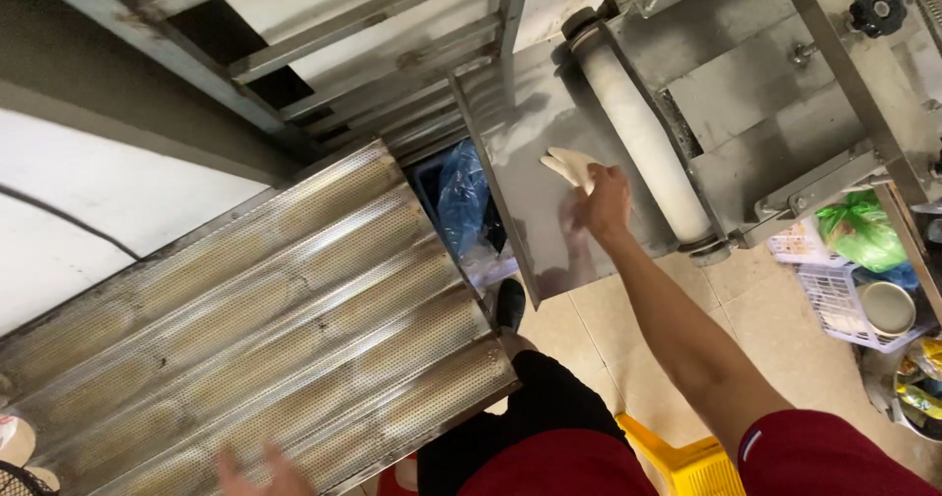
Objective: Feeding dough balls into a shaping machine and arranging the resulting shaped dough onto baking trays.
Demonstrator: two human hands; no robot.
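the right hand reaches far out over the steel tray of the dough machine, fingers closed around one end of a pale piece of dough that lies on the tray just left of the hand. the white roller runs just right of it. the left hand sits near, at the bottom edge, fingers spread open and empty, touching the near rim of the perforated baguette pan, well apart from the dough.
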